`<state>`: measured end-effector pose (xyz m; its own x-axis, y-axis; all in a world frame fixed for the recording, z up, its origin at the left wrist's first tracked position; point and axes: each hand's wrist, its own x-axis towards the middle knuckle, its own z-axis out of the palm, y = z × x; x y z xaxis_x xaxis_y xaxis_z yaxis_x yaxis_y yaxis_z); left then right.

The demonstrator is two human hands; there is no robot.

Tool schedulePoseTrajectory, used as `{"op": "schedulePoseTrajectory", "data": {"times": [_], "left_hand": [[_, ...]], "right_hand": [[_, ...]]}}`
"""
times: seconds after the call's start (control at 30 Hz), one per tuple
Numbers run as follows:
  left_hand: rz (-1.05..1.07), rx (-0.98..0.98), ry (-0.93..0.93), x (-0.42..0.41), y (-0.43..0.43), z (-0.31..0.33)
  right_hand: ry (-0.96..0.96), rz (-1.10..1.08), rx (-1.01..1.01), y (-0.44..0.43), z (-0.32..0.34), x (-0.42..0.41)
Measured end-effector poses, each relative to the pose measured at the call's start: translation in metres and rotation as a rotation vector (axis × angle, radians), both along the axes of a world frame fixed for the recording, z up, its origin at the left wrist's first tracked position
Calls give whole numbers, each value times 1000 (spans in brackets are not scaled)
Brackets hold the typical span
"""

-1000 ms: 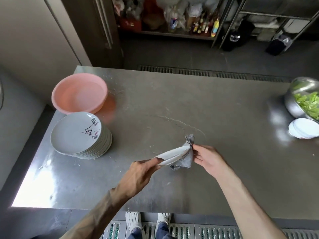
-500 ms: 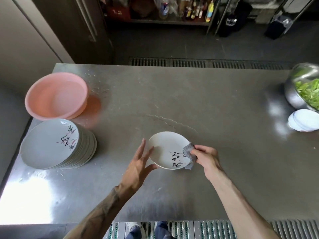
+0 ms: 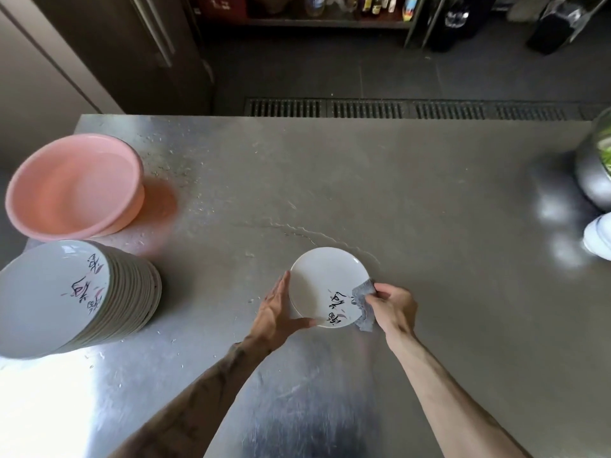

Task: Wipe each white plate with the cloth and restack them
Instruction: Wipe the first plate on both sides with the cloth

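A single white plate (image 3: 319,282) is seen near the middle of the steel bench (image 3: 429,209), face up, with dark brush-style markings on its near right part. Whether it rests on the bench or is held just above it cannot be told. The left hand (image 3: 276,314) is laid against the plate's left rim with straight fingers, the thumb stretched out along the near rim; nothing is clenched in it. A grey cloth (image 3: 363,304) is pinched in the curled fingers of the right hand (image 3: 393,309) and pressed against the plate's right rim, partly over the edge.

At the near left of the bench a tall stack of plates (image 3: 49,302) with the same markings is seen, well apart from the single plate. Just beyond it, a pink basin (image 3: 72,186) is placed at the left edge. At the far right edge, part of a metal bowl (image 3: 593,173) holding something green is visible, and just nearer than it a few small white dishes (image 3: 600,241). Water droplets and a thin wet trail are scattered over the bench. Beyond the far side, a floor drain grate (image 3: 396,109) is visible.
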<state>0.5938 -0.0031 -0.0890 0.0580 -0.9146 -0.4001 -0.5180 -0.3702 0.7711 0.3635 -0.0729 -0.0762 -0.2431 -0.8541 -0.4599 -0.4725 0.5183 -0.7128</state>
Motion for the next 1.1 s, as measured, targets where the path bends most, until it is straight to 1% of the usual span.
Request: {"op": "schedulePoseTrajectory", "data": {"times": [0.07, 0.17, 0.27, 0.37, 0.53, 0.63, 0.77, 0.83, 0.93, 1.1], "left_hand": [[-61, -19, -103, -2, -4, -8], [-94, -33, -180, -4, -2, -18], [-86, -32, -200, -7, 1, -21], [-62, -5, -208, -3, 5, -21], [-28, 6, -237, 18, 13, -22], [-8, -17, -234, 23, 14, -19], [72, -72, -126, 26, 24, -4], [139, -96, -104, 36, 37, 10], [181, -214, -149, 64, 57, 37], [280, -416, -211, 140, 85, 89]], "right_hand": [[40, 22, -15, -1, 0, -1], [88, 105, -39, 3, 5, -6], [127, 168, -45, 8, 12, -11], [118, 202, -13, 10, 17, -5], [133, 329, -47, 9, 20, 9], [54, 327, -64, 10, 26, 16], [-24, 263, -77, 20, 37, 30], [-71, 227, -69, 28, 42, 40], [-140, 201, -55, 39, 52, 68], [-210, 272, -81, 61, 71, 141]]}}
